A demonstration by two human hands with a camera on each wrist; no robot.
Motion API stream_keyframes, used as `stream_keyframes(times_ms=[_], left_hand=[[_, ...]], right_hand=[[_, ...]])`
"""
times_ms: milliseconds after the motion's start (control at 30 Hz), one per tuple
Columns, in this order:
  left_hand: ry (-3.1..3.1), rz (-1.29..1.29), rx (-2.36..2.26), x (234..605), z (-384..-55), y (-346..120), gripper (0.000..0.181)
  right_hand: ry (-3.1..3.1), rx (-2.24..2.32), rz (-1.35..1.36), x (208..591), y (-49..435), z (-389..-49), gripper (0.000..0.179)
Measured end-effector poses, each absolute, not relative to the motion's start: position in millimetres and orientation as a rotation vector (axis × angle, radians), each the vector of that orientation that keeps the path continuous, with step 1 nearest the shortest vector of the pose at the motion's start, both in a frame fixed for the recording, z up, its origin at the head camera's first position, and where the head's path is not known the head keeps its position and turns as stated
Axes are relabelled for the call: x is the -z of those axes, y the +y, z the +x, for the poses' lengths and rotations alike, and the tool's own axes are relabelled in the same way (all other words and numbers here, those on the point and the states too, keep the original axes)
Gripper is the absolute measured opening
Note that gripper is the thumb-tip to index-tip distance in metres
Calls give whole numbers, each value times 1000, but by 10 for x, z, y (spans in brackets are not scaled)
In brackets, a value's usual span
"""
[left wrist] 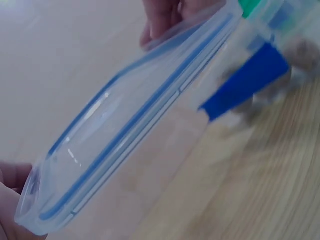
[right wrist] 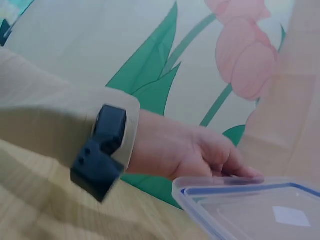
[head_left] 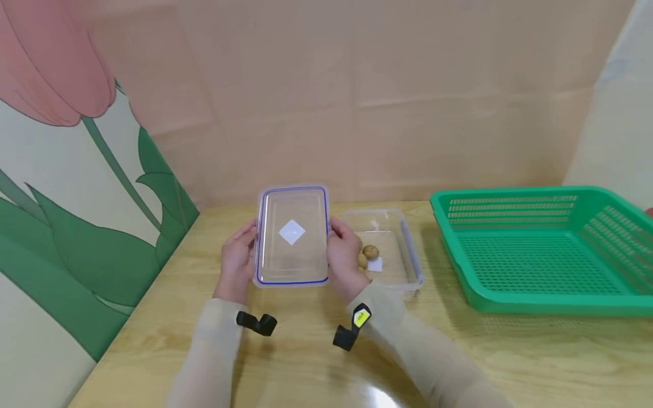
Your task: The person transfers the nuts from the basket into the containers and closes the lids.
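A clear plastic container lid (head_left: pixel 292 260) with a blue sealing ring and a white diamond-shaped label is held up between both hands, tilted above the table. My left hand (head_left: pixel 237 258) grips its left edge, and my right hand (head_left: pixel 344 255) grips the right edge. In the left wrist view the lid (left wrist: pixel 115 130) appears nearly edge-on. Just behind my right hand stands the open clear container (head_left: pixel 410 249), partly covered by that hand. Inside lie several walnuts (head_left: pixel 370 251) near a small white label (head_left: pixel 375 264). The right wrist view shows my left hand (right wrist: pixel 200 152) at the lid's rim.
A large green plastic basket (head_left: pixel 471 292) stands to the right of the container on the wooden table (head_left: pixel 296 362). Behind the table rises a beige-covered wall (head_left: pixel 306 102). A panel with painted tulips (head_left: pixel 66 226) borders the left side.
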State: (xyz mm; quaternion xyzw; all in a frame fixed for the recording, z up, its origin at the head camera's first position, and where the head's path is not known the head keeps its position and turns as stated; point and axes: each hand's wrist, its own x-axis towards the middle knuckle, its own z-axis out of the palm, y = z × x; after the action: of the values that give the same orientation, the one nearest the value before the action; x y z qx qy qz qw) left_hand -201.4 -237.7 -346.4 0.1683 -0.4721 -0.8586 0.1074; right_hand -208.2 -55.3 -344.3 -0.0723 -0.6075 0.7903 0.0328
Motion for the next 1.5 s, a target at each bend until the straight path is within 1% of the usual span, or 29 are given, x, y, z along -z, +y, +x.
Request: stream_keyframes(times_ms=[167, 400, 667, 833, 967, 1067, 1167, 1267, 1500], left_hand=[[-1377, 447, 2455, 3380, -2021, -2079, 33], [-1446, 375, 2355, 3380, -2083, -1624, 28], [-1473, 267, 2202, 3391, -2149, -1231, 24], [-1488, 81, 2053, 3421, -2120, -1099, 25], [-1482, -88, 1949, 3391, -2087, -1050, 25], [-1454, -165, 1923, 3362, -2088, -1027, 24], [-1405, -194, 1951, 3347, -2097, -999, 22], [-1363, -204, 1956, 3337, -2099, -966, 21], [-1461, -263, 1681, 3329, -2065, -845, 14]], right_hand=[[-1898, -2367, -213, 3351, -305, -2098, 36], [-1896, -2268, -150, 3308, 110, -2115, 36], [-1688, -2341, -145, 3283, 439, -2115, 36], [-1643, -2287, -164, 3285, 542, -2107, 32], [-1582, -2281, -97, 3299, 596, -2117, 30], [-1547, -2252, -62, 3295, 639, -2129, 29], [-1494, -2196, -23, 3272, 685, -2132, 27], [-1444, -2136, 21, 3244, 720, -2126, 20], [-1434, -1958, 83, 3264, 791, -2102, 13]])
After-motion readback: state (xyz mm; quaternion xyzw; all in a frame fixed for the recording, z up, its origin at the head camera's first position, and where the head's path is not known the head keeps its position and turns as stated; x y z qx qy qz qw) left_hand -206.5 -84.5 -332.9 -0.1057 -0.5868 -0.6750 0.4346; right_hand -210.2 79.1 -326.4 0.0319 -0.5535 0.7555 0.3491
